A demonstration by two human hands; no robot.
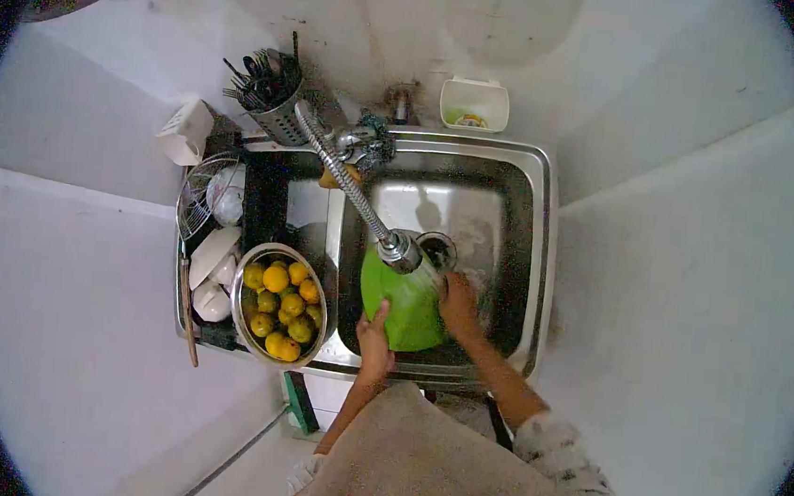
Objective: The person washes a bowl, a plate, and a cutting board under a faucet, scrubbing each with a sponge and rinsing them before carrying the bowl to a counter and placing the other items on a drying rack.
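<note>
In the sink point(507, 286), a bright green plastic piece that looks like a bowl or basin point(414, 320) is tilted beneath the flexible metal faucet point(350, 187). Water runs from the spout onto it. My left hand point(376, 341) grips its lower left side, the thumb lying on the green surface and the other fingers hidden behind. Beside the right edge of the green bowl is my right hand point(458, 305), touching or very close to it. Motion blur smears its fingers, and I cannot make out whether anything is in them.
A metal bowl of yellow-green citrus fruits point(286, 306) stands left of the basin. Behind it are white dishes point(216, 265) and a wire strainer point(201, 195). A cutlery holder point(281, 120) and a white container point(475, 102) line the back. A green-headed broom or squeegee point(300, 402) is below.
</note>
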